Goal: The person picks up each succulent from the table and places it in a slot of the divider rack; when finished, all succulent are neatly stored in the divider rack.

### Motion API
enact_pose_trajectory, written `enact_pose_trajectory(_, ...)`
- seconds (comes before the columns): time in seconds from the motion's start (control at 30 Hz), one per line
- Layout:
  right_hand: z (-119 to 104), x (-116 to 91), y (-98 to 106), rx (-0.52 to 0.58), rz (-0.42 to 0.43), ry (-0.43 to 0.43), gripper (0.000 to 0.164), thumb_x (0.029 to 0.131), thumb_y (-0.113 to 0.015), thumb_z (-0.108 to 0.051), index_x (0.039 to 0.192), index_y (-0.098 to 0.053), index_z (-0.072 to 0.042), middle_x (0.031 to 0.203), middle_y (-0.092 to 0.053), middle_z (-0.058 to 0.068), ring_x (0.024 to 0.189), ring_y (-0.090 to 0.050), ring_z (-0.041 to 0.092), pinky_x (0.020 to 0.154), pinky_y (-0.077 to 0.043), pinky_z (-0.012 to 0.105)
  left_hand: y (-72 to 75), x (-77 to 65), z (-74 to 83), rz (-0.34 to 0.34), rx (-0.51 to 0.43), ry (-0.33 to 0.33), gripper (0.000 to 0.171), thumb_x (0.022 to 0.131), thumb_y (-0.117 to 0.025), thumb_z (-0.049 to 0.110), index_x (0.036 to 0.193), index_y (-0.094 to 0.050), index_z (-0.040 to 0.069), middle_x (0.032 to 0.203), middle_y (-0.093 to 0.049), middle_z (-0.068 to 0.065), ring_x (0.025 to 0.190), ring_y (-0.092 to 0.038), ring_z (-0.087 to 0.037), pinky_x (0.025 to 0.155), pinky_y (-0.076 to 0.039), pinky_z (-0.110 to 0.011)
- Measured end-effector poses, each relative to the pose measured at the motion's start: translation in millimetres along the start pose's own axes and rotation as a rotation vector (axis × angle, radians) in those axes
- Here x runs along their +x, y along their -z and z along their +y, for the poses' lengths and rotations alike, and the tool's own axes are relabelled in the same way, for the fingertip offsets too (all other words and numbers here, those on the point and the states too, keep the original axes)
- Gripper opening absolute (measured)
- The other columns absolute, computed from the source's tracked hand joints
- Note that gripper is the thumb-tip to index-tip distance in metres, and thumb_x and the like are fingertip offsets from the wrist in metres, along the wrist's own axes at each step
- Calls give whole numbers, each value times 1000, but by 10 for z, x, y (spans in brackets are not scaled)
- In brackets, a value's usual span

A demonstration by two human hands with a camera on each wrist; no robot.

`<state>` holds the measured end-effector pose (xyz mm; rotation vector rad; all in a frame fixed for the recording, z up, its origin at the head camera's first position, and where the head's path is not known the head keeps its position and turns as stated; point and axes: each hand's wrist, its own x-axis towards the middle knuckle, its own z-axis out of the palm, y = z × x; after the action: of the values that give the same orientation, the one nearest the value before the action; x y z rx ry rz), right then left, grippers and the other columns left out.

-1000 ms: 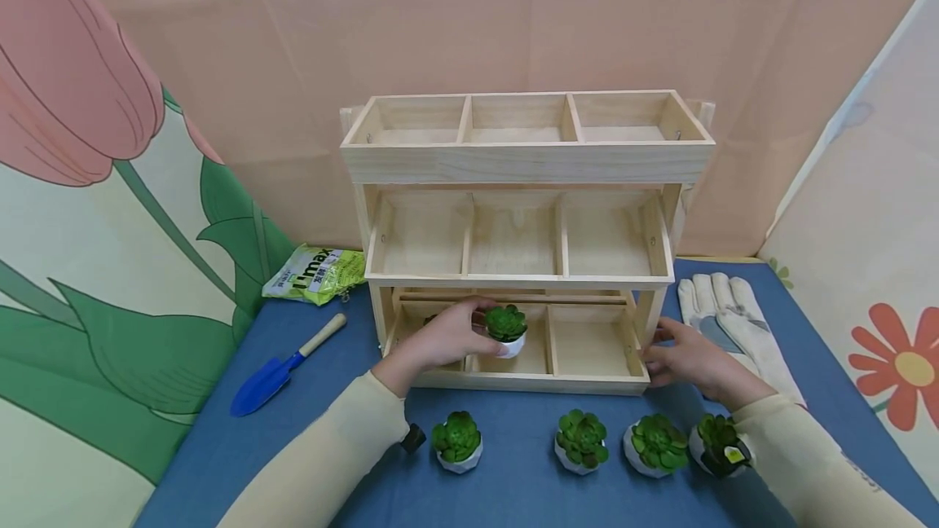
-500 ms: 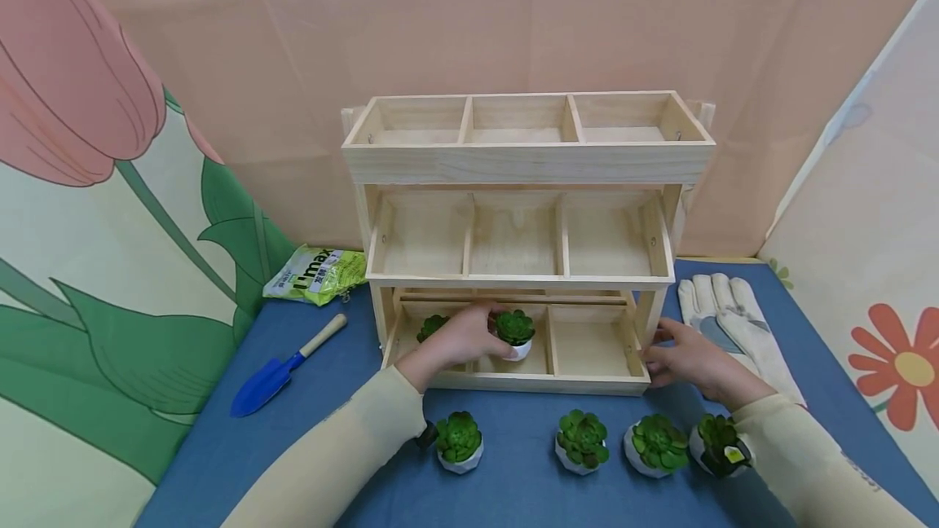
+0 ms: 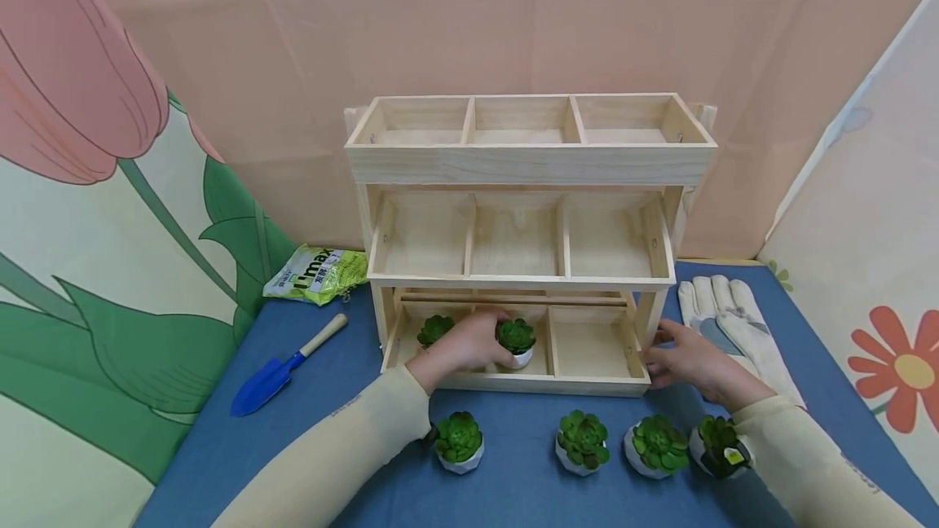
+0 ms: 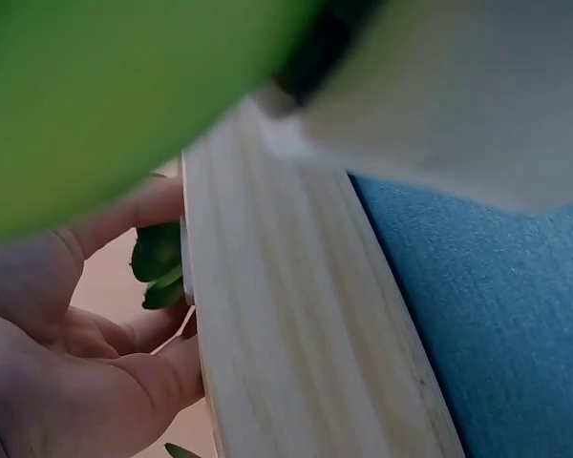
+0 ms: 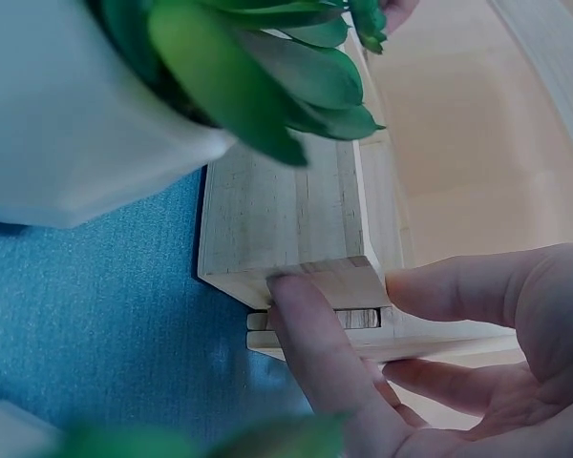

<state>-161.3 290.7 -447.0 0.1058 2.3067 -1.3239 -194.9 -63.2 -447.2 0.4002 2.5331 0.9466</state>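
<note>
Holding succulent pot [image 3: 516, 341] in left hand [image 3: 460, 346] grip (middle bottom compartment).

1. My left hand [image 3: 462, 346] has carried the potted succulent [image 3: 516, 341] lower and slightly right, down into the middle compartment of the wooden shelf's [image 3: 524, 161] bottom tier.
2. My left forearm has pushed further forward over the shelf's front rail.
3. The succulent in the left compartment [image 3: 434, 329] has come into view.

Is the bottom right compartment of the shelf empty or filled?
Empty. The bottom right compartment shows only bare wood; the left hand holds a succulent in the middle one, and another succulent sits at left.
</note>
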Motion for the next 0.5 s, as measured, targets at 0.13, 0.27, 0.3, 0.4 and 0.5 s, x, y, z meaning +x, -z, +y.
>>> enact_pose_trajectory(0.13, -1, -4, -8, -8, 1, 5, 71, 107, -58, -10, 163, -20, 11, 146, -40, 41, 96, -76, 23, 82, -69, 45, -1, -26, 29, -7, 9, 13, 80, 86, -90, 25, 156, -53, 8, 134, -72, -13, 93, -70, -22, 94, -58, -42)
enact_pose_trajectory(0.27, -3, -5, -13, -14, 5, 7, 70, 107, -57, -10, 163, -21, 12, 146, -42, 41, 95, -77, 22, 82, -69, 46, -2, -47, 51, -9, 11, 13, 80, 88, -89, 24, 157, -52, 7, 127, -74, -13, 81, -70, -21, 87, -57, -39)
enact_pose_trajectory(0.3, -4, -6, -14, -14, 6, 6, 70, 107, -57, -10, 163, -21, 12, 146, -42, 41, 94, -77, 22, 82, -69, 46, -4, -52, 55, -5, 20, 9, 79, 88, -89, 23, 156, -53, 6, 128, -74, -13, 84, -69, -21, 87, -58, -39)
enact_pose_trajectory(0.4, -9, -6, -15, -16, 8, 3, 70, 107, -57, -10, 163, -21, 11, 145, -42, 41, 94, -76, 22, 82, -69, 45, -10, -65, 68, 13, 48, -2, 76, 88, -89, 23, 154, -55, 6, 135, -72, -14, 101, -71, -24, 95, -59, -43)
enact_pose_trajectory(0.5, -11, -2, -14, -22, 9, -2, 70, 107, -57, -10, 163, -21, 11, 145, -42, 40, 95, -75, 22, 82, -69, 45, -7, -89, 67, 40, 63, -15, 75, 88, -89, 26, 152, -57, 7, 145, -68, -14, 119, -68, -28, 105, -58, -48)
